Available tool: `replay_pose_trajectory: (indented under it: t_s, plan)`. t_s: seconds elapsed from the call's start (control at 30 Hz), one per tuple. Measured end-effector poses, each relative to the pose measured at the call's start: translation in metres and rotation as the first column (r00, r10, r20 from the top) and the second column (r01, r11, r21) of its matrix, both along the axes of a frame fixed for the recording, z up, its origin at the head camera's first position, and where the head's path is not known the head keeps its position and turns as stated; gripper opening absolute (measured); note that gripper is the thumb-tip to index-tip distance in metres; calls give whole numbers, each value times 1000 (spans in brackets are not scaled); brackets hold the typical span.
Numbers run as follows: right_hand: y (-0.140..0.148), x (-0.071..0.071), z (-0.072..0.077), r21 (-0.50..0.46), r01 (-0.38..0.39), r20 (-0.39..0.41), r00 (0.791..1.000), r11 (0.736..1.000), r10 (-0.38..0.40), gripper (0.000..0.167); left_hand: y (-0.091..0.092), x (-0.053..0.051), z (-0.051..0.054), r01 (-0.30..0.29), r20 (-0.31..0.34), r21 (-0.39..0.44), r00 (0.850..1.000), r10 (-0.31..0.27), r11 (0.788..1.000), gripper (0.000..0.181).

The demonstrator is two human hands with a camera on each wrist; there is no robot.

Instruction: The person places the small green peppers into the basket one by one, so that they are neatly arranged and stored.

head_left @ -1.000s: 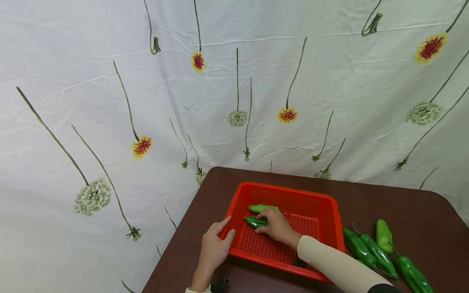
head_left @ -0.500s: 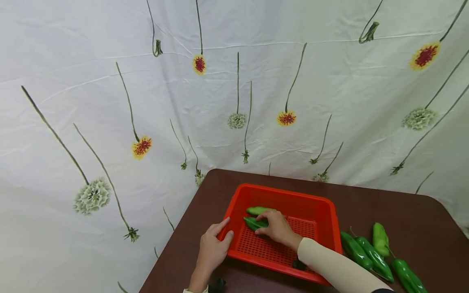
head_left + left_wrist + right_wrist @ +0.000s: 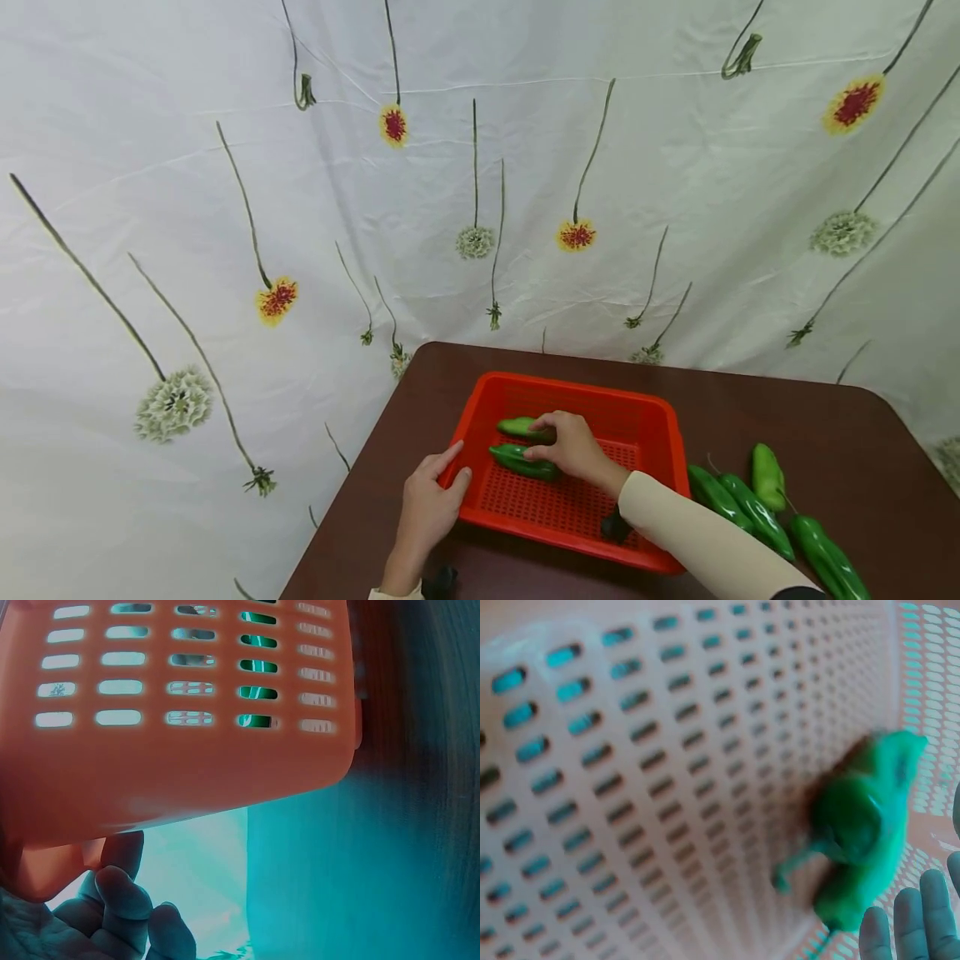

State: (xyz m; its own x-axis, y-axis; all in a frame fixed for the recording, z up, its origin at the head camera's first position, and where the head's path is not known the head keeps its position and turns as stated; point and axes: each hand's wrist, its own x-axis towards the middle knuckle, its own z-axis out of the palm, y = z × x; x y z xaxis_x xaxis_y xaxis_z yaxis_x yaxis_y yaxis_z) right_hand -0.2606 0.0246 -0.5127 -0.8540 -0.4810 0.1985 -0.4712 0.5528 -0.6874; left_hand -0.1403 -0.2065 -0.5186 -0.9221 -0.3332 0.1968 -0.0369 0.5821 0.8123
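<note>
Inside the red plastic basket (image 3: 555, 542) lie a dark green pepper (image 3: 519, 463) and, behind it, a lighter green pepper (image 3: 516, 427). My right hand (image 3: 576, 448) hovers over their right ends, thumb and fingers spread apart. In the right wrist view its fingers (image 3: 924, 919) are straight beside the two peppers, with nothing held. At the basket's left side my left hand (image 3: 429, 502) holds the rim. The left wrist view shows its fingers (image 3: 124, 892) curled under the rim, beside the slotted basket wall (image 3: 187, 776).
Several green peppers (image 3: 757, 515) lie on the brown table (image 3: 720, 400) to the right of the basket, close to its wall. A white cloth with printed flowers (image 3: 420, 208) hangs behind the table. A black wrist camera (image 3: 617, 527) sits under the right wrist.
My right hand has let go of the dark green pepper; its fingers have spread and more of the pepper shows. The left hand still holds the rim. The head view has shifted slightly.
</note>
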Motion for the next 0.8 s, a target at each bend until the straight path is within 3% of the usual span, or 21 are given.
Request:
replay_pose_trajectory:
  t_s: [0.3, 0.57, 0.8]
  plan:
    - [10, -8, 37, -94, 128, 118, 986, 987, -116, 42, 0, 0, 1, 9, 13, 3, 1000, -9, 1000, 44]
    - [19, -9, 65, -133, 112, 77, 992, 985, -102, 46, 2, -2, 1, 8, 4, -12, 1000, -8, 1000, 44]
    - [24, 0, 80, -179, 107, 106, 990, 978, -89, 42, 0, -1, 1, 3, 8, -13, 1000, -3, 1000, 44]
